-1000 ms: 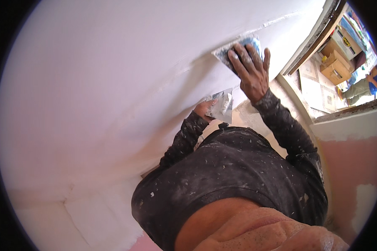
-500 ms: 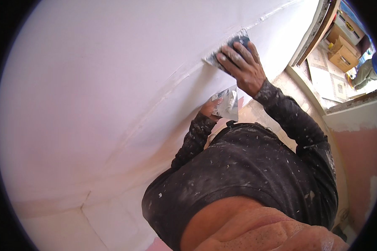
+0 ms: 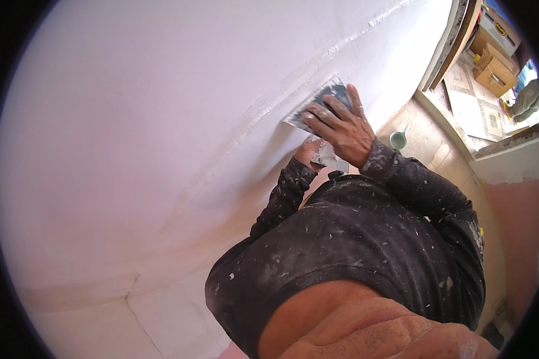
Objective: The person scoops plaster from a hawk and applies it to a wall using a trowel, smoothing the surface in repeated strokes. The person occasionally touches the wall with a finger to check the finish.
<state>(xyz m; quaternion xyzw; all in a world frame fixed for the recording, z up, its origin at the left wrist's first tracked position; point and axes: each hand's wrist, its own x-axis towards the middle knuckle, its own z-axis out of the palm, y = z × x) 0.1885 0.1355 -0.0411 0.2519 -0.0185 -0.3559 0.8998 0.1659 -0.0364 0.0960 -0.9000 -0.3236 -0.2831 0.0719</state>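
Note:
My right hand [image 3: 348, 133] is closed on a wide putty knife [image 3: 318, 97], its fingers spread over the dark, putty-smeared blade. The blade's edge is close to the white wall [image 3: 132, 119], just below a rough putty line [image 3: 263, 112]; whether it touches cannot be told. Nearer my body, my left hand [image 3: 306, 152] grips a second wide putty knife [image 3: 331, 159] with white putty on its metal blade. Part of that blade is hidden behind my right hand. White specks cover both dark sleeves.
A small green dipper [image 3: 398, 140] is on the floor to the right. Past a door frame [image 3: 458, 42] at the upper right are cardboard boxes [image 3: 495, 72] and another person's leg [image 3: 526, 100]. A partly pink wall [image 3: 512, 221] stands at the right.
My right hand and its putty knife have come down off the putty line toward my body and the left putty knife. The green dipper now shows beside my right wrist.

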